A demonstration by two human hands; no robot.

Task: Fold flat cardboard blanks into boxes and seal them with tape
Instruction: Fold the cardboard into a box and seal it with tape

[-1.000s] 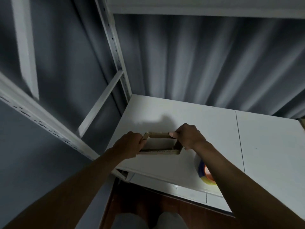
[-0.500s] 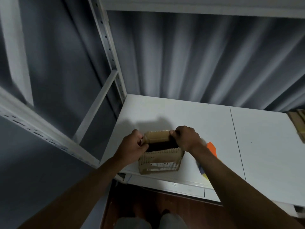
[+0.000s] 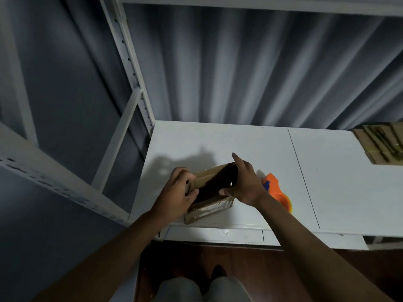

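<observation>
A small brown cardboard box (image 3: 209,209) stands on the white table (image 3: 239,140) near its front left corner, its top open and dark inside. My left hand (image 3: 177,194) grips the box's left end and folds a flap there. My right hand (image 3: 245,184) holds the right end, thumb on the near rim, index finger pointing up and away. An orange tape dispenser (image 3: 275,190) with a blue part lies on the table just right of my right hand, partly hidden by my wrist.
Flat cardboard blanks (image 3: 379,142) lie at the table's far right edge. A white metal shelf post (image 3: 128,68) rises at the table's back left corner. Grey curtain hangs behind. Wooden floor and my knees show below the table's front edge.
The flattened blank has been opened up into a standing box and turned slightly. My right index finger has lifted off. The camera shifted, showing more of the tape dispenser and the blanks.
</observation>
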